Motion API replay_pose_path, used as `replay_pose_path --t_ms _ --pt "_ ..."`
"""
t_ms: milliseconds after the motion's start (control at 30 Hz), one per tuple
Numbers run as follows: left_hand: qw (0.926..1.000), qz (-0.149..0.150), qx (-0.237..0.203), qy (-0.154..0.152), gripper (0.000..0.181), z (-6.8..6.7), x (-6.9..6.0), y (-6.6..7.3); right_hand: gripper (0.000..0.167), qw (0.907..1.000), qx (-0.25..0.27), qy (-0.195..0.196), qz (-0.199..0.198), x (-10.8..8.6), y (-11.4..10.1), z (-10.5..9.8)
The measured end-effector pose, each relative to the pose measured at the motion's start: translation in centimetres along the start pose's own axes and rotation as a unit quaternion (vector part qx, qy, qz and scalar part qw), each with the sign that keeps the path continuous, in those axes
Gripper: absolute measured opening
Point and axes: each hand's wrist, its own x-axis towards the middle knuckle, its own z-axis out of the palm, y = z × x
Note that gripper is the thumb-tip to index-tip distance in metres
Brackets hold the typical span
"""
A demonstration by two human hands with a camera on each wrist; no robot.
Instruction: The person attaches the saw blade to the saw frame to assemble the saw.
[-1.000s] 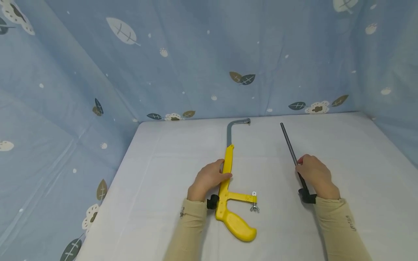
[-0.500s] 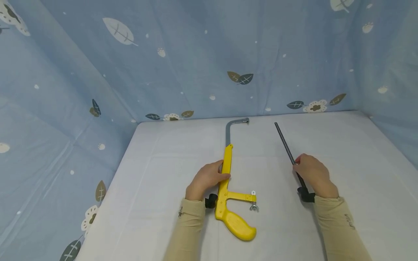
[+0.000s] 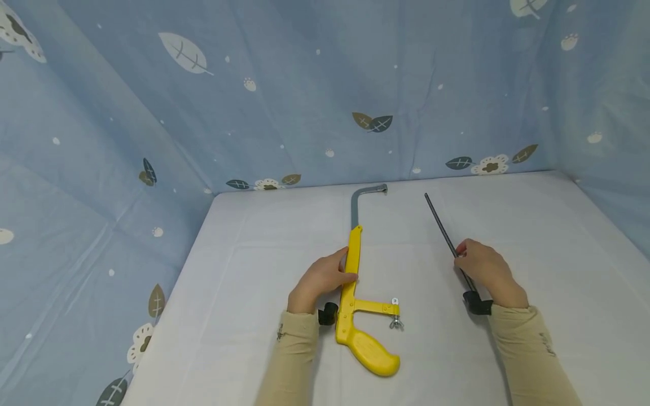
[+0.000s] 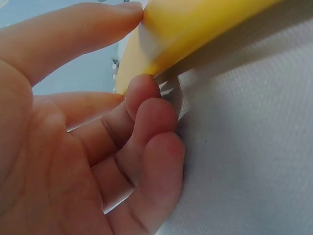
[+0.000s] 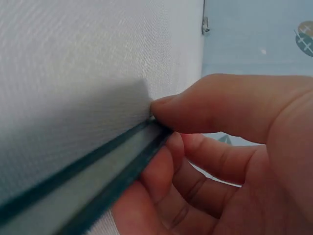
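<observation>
A yellow hacksaw frame (image 3: 354,256) with a grey bent front arm (image 3: 355,210) lies on the white cloth, its handle (image 3: 373,352) toward me. My left hand (image 3: 321,278) pinches the frame's yellow bar between thumb and fingers; the left wrist view shows its thumb against the yellow bar (image 4: 195,24). To the right, my right hand (image 3: 486,269) pinches a long dark hacksaw blade (image 3: 439,223) that slants away to the far left. In the right wrist view the blade (image 5: 88,183) has dark edges and a paler middle, with the thumb over one edge.
A short yellow arm (image 3: 376,306) with a wing nut (image 3: 396,323) sticks out to the right of the frame. Black wrist cameras sit by both hands. A white cloth (image 3: 264,270) covers the table, and a blue patterned curtain (image 3: 294,101) hangs behind it.
The far end of the blade has swung a little left, and the blade now looks narrower, as if turned more edge-on. The left hand and the hacksaw frame have stayed nearly still.
</observation>
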Motion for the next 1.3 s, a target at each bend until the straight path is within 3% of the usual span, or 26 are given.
replay_pose_path --t_ms 233,500,933,1167,1300 --pt "0.9999 0.007 0.001 0.008 0.070 0.0 0.0 0.0 0.028 1.0000 0.003 -0.002 -0.009 0.1 0.1 -0.4" --pt "0.9997 0.008 0.003 0.022 0.064 0.8 0.0 -0.2 0.030 0.9968 0.051 0.042 -0.045 -0.2 0.4 -0.4" --pt "0.9991 0.015 0.033 0.021 0.065 0.4 0.0 0.1 0.032 0.9775 0.152 0.124 -0.077 0.7 -1.4 0.9" --pt "0.9992 0.007 0.032 0.023 0.065 0.6 0.0 0.0 0.037 0.9685 0.217 0.085 -0.089 1.0 -2.2 1.9" --pt "0.9987 0.012 0.041 0.028 0.067 0.8 0.2 -0.2 0.041 0.9476 0.301 0.061 -0.089 1.2 -2.5 2.7"
